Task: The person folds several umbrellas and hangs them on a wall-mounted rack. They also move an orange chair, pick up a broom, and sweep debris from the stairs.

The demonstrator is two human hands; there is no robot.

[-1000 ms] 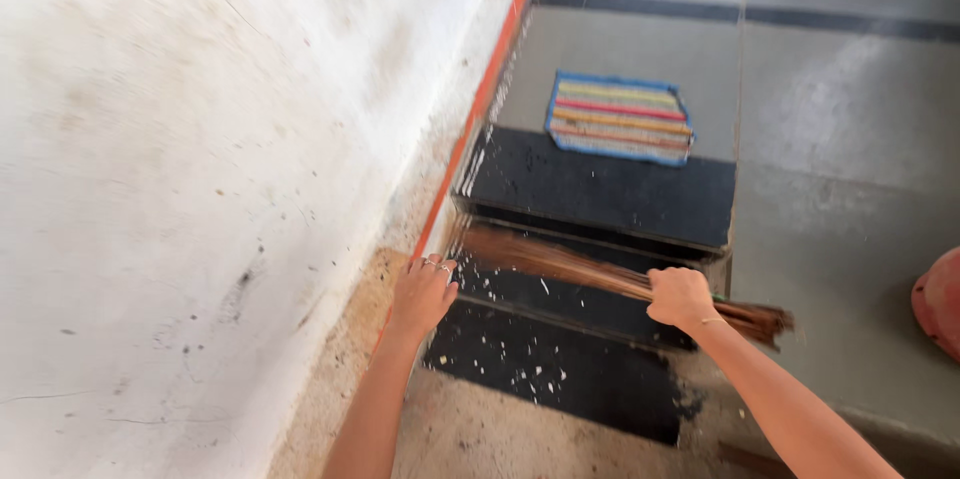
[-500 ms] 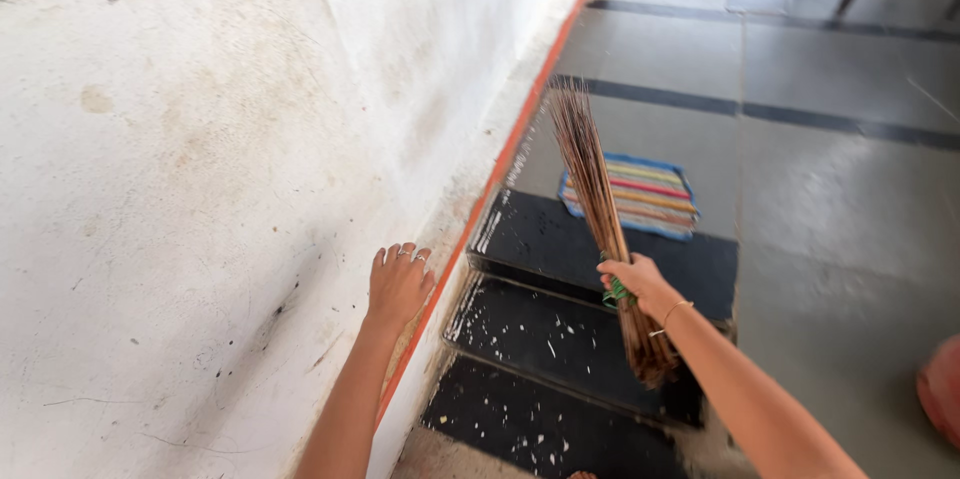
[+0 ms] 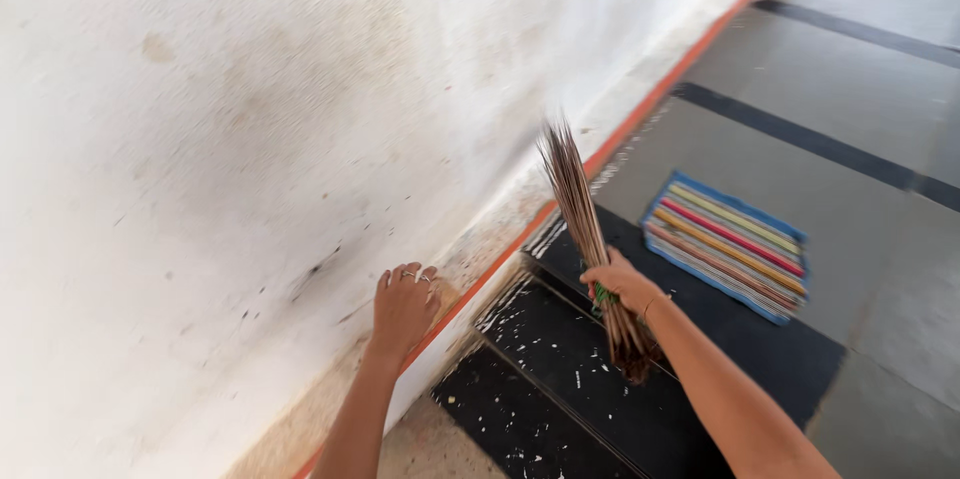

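Since half a second ago the view has swung left and tipped, so the striped mat (image 3: 727, 243) now sits off to the right and the steps run at a slant; the broom stays raised, bristles up, as it was then, well clear of the step it was brushing a full second back. Right hand (image 3: 622, 284) is closed tight around the broom (image 3: 590, 239) near its green binding, with the thin brown bristles fanning upward toward the wall and the stubby bound end pointing down over the black steps (image 3: 560, 369). The broom leans a little left, its tips in front of the orange strip (image 3: 640, 124) at the foot of the wall. Left hand (image 3: 403, 305) is spread flat, fingers open, pressed against the lower part of the white wall (image 3: 250, 139) just above that strip, rings showing on the fingers. White flecks are scattered over the black steps below both hands. Grey floor (image 3: 860, 119) with dark bands stretches beyond the mat
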